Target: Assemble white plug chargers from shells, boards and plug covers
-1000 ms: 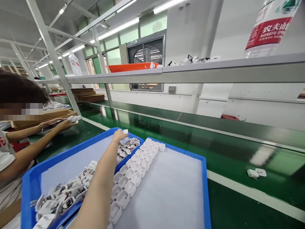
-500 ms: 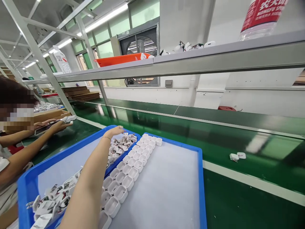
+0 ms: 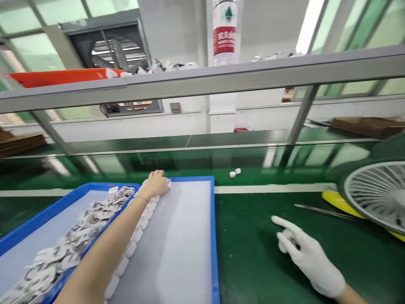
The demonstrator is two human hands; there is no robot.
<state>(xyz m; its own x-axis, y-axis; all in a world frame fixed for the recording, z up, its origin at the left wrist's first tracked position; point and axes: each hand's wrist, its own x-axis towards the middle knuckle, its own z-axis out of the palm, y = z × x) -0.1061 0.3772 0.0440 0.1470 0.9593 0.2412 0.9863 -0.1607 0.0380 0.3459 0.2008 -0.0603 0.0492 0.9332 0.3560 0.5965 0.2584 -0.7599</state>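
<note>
My left hand, bare, reaches to the far end of the rows of small white square plastic cases. Its fingers curl down over a white plastic case at the far corner; the fingertips are partly hidden. These rows run along the left side of a blue-rimmed tray. My right hand wears a white glove and hovers over the green tabletop, holding nothing I can see. Its index finger points out and stands apart from the thumb, while the other fingers are bent.
Left of the cases, a second blue tray holds many white parts with wires. Two white pieces lie beyond the trays. At right are tweezers and a fan. A shelf crosses above, bearing a bottle.
The view has swung right, bringing my gloved right hand and the fan into sight. My left hand has moved from the wired parts in the left tray to the far end of the case rows.
</note>
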